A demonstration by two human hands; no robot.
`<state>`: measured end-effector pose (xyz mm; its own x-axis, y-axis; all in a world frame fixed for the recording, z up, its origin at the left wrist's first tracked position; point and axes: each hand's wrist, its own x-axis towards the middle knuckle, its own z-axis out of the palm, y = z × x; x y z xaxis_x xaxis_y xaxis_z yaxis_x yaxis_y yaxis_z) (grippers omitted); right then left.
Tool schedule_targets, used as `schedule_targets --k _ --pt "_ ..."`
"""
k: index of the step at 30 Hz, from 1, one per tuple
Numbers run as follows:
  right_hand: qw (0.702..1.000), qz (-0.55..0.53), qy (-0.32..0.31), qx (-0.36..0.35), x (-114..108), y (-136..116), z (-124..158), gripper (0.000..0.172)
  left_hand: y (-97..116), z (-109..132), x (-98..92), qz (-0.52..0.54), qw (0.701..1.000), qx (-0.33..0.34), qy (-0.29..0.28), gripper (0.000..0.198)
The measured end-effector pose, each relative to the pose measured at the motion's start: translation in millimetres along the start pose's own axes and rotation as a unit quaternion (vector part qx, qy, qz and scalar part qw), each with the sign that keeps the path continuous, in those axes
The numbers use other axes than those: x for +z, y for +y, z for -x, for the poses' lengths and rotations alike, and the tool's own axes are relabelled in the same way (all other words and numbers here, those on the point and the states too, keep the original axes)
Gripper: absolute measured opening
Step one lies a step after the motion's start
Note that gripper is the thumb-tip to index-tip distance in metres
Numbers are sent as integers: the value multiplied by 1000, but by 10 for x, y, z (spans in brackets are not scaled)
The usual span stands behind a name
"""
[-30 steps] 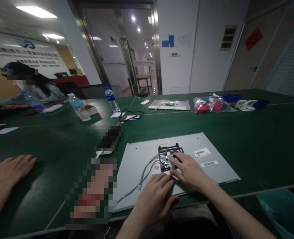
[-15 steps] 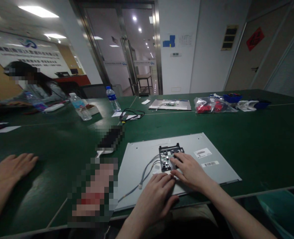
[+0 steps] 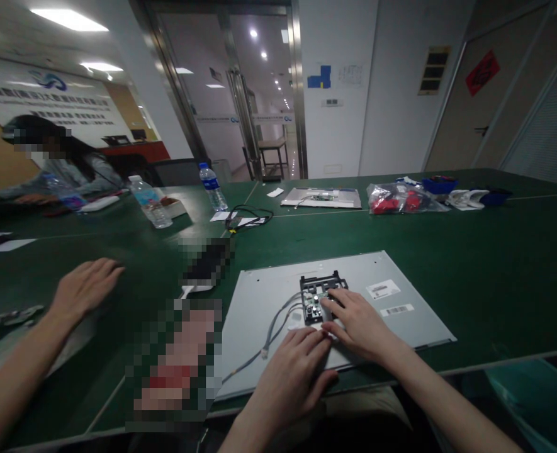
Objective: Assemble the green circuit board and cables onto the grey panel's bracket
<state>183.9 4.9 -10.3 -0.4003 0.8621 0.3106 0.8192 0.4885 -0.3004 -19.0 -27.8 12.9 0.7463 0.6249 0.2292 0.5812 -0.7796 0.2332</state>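
A pale flat display panel (image 3: 254,314) lies back side up on the table before me. A black plastic bracket (image 3: 311,277) with a green circuit board (image 3: 313,306) sits on it, and grey cables (image 3: 272,327) run from the board toward the panel's lower left. My right hand (image 3: 360,324) rests over the bracket's right part, fingertips on the board, thumb and forefinger apart. A small pale strip shows beside these fingertips; its kind is unclear. Beside it, my left hand (image 3: 297,365) lies at the panel's near edge, fingers bent, thumb apart, its fingertips near my right thumb.
Another person's hand (image 3: 87,286) reaches over the green table (image 3: 495,264) at left. A blurred-out phone-like object (image 3: 209,261) lies left of the panel. Farther back are bottles (image 3: 212,187), a black cable (image 3: 264,211), a second panel (image 3: 301,198) and a plastic bag (image 3: 401,200).
The other person's hand at left has moved right and away from me, uncovering metal tools beneath the arm. My own hands and the panel look nearly unchanged.
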Motion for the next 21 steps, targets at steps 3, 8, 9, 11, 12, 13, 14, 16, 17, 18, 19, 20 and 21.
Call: schedule_targets --k 3,8,9,11,12,13,14,16,17,18,19,20,21 --pt "1000 1 -1 3 -5 -4 -1 45 2 -3 -8 2 1000 1 -5 37" --pt "1000 3 -7 8 -2 2 -6 46 25 -10 -22 3 1000 -2 -5 35" --pt "1000 4 -8 9 -1 4 -7 46 31 -10 -26 3 1000 -1 -4 35" --pt "1000 5 -10 11 1 6 -8 46 39 -6 -37 -1 1000 -2 2 35" --pt "1000 6 -11 11 0 6 -9 46 40 -3 -44 -5 1000 -2 4 35" --pt "1000 6 -12 12 -1 5 -9 46 39 1 -51 -9 1000 -2 5 34" --pt "1000 7 -13 12 -3 2 -10 47 35 3 -57 -13 1000 -1 4 33" --pt "1000 9 -14 13 -10 -6 -11 47 23 7 -64 -22 1000 2 -4 32" --pt "1000 9 -15 13 -15 -11 -12 47 16 7 -64 -24 1000 2 -9 33" --pt "1000 9 -15 13 -20 -16 -13 47 8 7 -62 -26 1000 2 -14 33" --pt "1000 9 -15 13 -26 -21 -14 46 2 7 -57 -26 999 -1 -18 33" --pt "1000 9 -17 12 -31 -25 -14 46 -3 8 -52 -26 999 -2 -21 33" --pt "1000 9 -17 12 -35 -28 -15 46 -7 9 -46 -25 999 -3 -22 33"
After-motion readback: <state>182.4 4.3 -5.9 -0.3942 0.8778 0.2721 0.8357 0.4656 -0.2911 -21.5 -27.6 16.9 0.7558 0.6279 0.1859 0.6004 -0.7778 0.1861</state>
